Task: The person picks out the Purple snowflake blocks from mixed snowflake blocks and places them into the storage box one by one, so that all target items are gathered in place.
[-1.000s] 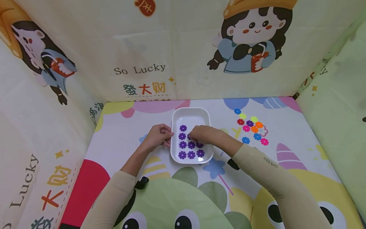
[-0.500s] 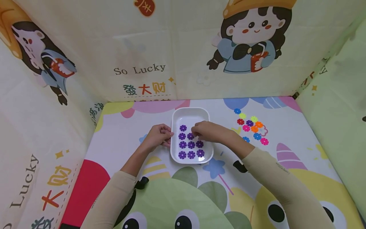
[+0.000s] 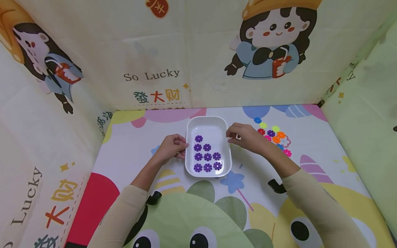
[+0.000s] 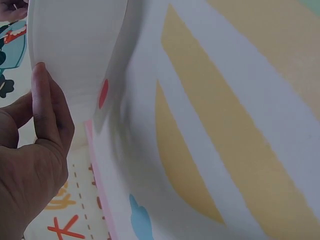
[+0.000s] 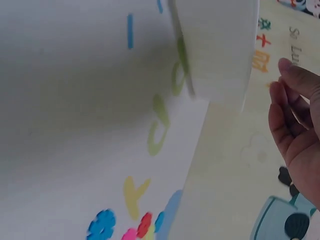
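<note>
A white rectangular tray (image 3: 208, 125) stands on the table, holding several purple flower-shaped pieces (image 3: 207, 157) in stepped rows toward its near end. At its left side, my left hand (image 3: 171, 148) pinches the rim between thumb and fingers. The left wrist view shows those fingers against the tray's outer wall (image 4: 75, 45). My right hand (image 3: 243, 137) hovers by the tray's right rim, fingers loosely bent, with nothing seen in them. In the right wrist view, this hand (image 5: 300, 115) is apart from the tray wall (image 5: 220, 55).
Right of the tray lies a loose scatter of flower pieces in blue, yellow, red, pink, purple and orange (image 3: 276, 140), partly behind my right forearm. A cartoon-printed cloth (image 3: 173, 213) covers the table. Printed fabric walls (image 3: 204, 44) enclose the back and both sides.
My right hand has left the inside of the tray and moved right, past its rim. A purple flower piece that was partly under its fingers now shows fully. The left hand stays put.
</note>
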Demonstrator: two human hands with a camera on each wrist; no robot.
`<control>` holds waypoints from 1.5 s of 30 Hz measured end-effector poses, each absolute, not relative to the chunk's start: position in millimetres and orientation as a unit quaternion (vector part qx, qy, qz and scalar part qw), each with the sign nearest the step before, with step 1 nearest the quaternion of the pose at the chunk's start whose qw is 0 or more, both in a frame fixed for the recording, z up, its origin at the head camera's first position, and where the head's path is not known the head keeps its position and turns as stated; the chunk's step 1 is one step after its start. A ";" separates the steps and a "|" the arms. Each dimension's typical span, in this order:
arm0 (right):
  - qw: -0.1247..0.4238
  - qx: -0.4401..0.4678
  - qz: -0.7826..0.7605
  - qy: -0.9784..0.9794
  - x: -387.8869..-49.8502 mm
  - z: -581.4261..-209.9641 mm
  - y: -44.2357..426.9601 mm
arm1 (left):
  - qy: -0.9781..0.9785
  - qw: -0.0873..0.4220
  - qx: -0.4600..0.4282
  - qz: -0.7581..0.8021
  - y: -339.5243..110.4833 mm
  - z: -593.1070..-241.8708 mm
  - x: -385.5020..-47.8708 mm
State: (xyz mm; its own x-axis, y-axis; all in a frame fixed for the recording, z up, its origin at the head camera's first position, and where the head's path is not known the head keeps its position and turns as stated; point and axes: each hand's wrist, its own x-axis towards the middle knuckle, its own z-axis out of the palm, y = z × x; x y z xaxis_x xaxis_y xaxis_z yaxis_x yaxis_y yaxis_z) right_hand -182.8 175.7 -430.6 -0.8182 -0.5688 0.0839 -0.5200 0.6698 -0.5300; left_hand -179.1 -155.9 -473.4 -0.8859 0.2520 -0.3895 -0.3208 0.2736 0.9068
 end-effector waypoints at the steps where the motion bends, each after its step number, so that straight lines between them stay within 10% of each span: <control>1: 0.032 -0.294 -0.281 0.913 -182.2 -431.3 180.7 | 0.761 0.238 -0.022 0.603 -155.9 -473.5 -179.2; 13: -0.043 -0.228 -0.285 0.930 -180.3 -452.9 247.4 | 0.765 0.240 -0.027 0.597 -155.6 -476.7 -179.7; 45: 0.132 -0.050 -0.220 0.965 -206.8 -487.5 323.4 | 0.771 0.236 -0.033 0.590 -154.8 -474.0 -179.0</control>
State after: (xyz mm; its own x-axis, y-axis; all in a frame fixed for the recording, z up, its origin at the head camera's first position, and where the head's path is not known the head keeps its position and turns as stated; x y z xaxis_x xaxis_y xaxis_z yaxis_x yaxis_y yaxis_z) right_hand -206.8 323.4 -487.5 -0.9601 -0.1545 -0.2329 -0.0380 0.8978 -0.4387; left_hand -179.0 -154.8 -474.0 -0.8863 0.2273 -0.4036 -0.3299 0.3018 0.8945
